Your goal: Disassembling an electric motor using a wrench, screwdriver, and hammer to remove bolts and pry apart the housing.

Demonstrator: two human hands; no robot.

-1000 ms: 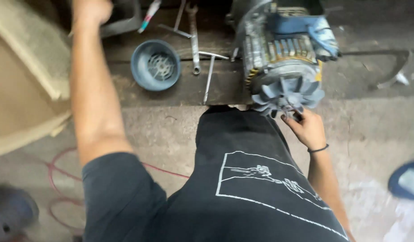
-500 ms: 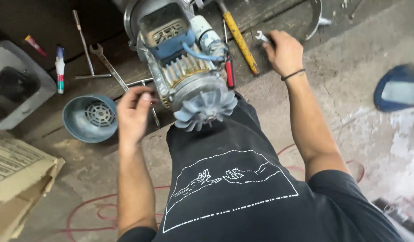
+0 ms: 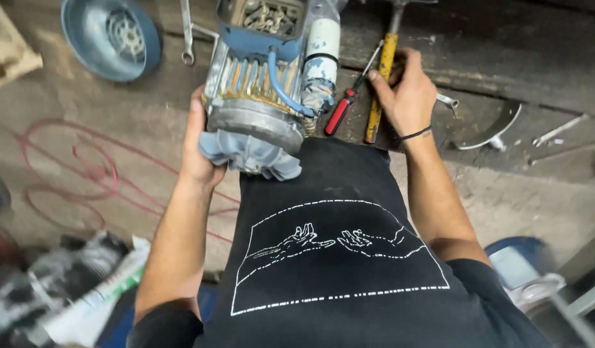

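Note:
An electric motor [image 3: 265, 84] with blue housing, ribbed body and a grey plastic fan [image 3: 249, 154] at its near end lies on a dark wooden board [image 3: 503, 64]. My left hand [image 3: 197, 151] grips the motor's left side beside the fan. My right hand [image 3: 407, 90] rests on a long yellow-handled tool [image 3: 380, 90], fingers curled over it. A red-and-black screwdriver [image 3: 345, 106] lies between the motor and that tool. A small metal wrench end [image 3: 447, 100] shows just right of my right hand.
A blue round fan cover [image 3: 110, 35] sits at top left, a spanner [image 3: 186, 32] beside it. A curved metal piece [image 3: 497, 125] lies right of my hand. Red cable [image 3: 72, 174] loops on the concrete floor. Cardboard [image 3: 7, 45] is at far left, clutter at bottom left.
The view swung and closed in on the motor. My left hand moved onto the motor's side by the fan. My right hand came down from the small wrench onto the yellow-handled tool.

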